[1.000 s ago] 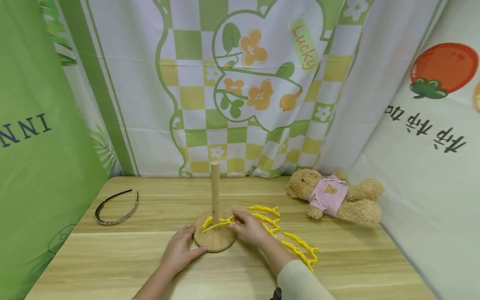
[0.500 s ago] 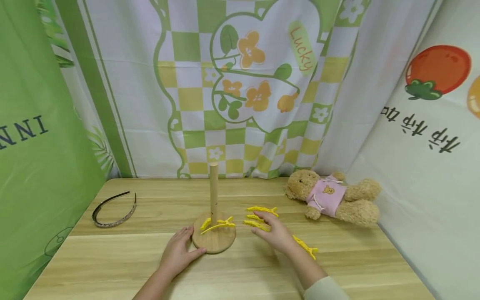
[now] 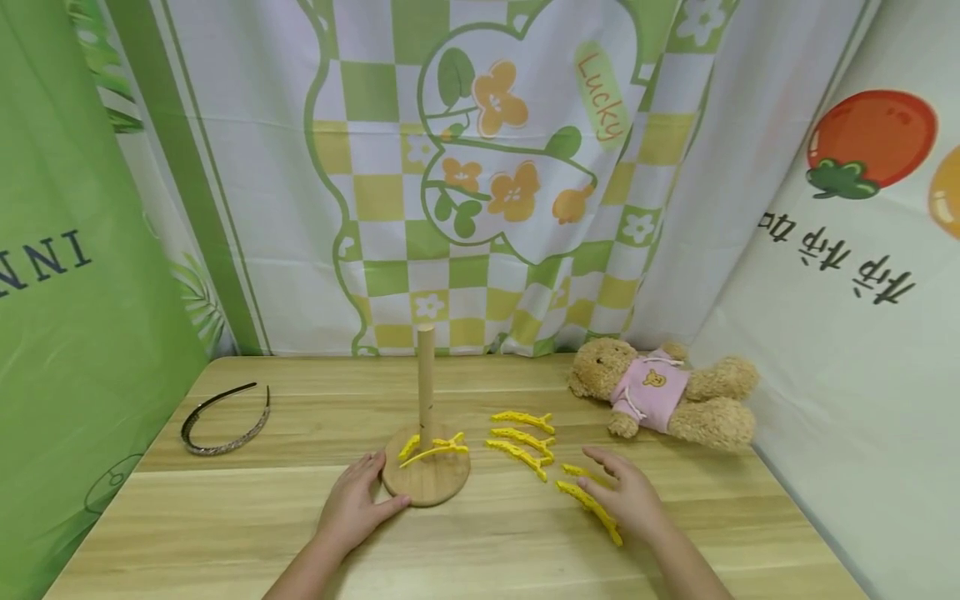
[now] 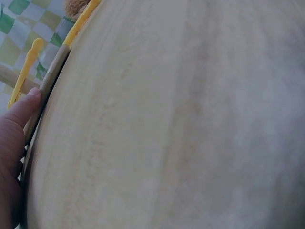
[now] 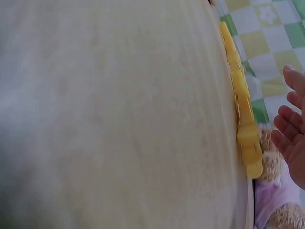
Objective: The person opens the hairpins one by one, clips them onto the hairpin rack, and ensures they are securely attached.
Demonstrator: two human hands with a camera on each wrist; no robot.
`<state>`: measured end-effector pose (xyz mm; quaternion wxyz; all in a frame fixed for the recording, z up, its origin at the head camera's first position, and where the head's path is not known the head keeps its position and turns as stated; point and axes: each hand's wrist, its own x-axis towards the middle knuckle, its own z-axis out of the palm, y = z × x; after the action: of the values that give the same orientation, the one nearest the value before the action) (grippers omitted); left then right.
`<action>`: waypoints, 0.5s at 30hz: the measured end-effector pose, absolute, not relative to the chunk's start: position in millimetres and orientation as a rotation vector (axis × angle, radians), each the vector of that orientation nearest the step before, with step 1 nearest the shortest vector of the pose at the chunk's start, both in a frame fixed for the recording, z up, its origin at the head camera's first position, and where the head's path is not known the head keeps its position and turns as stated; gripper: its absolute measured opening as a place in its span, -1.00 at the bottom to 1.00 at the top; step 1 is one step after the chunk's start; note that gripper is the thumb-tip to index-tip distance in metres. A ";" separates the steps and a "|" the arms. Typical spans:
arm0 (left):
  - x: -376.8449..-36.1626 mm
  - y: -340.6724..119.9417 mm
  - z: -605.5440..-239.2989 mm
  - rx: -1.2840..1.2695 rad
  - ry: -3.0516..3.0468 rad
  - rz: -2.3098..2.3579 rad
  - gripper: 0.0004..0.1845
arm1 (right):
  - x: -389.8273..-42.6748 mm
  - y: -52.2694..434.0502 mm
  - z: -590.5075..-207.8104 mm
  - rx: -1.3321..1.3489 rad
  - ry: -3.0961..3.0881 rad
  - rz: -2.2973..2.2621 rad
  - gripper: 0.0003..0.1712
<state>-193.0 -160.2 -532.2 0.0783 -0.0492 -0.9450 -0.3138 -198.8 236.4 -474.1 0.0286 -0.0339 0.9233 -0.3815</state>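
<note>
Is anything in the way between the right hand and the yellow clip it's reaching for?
Nothing visible is. The right hand hovers with straight fingers right over the nearest yellow clip on the table, and no other thing lies between them.

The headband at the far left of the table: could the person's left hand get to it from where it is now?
Probably yes: the left hand rests at the wooden stand, and only bare table lies between it and the headband.

Matt wooden stand (image 3: 426, 475), glossy plastic clips (image 3: 517, 454) (yellow), plush bear (image 3: 663, 392).
</note>
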 end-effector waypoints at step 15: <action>-192.7 -160.0 -532.2 -0.171 -2.802 -0.924 -0.03 | -190.3 276.8 -491.0 -0.022 2.910 -1.163 -0.36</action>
<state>-192.7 -160.0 -532.2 0.0930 -0.0578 -0.9440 -0.3113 -190.3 276.8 -491.0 0.0039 -0.0070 0.9286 -0.3710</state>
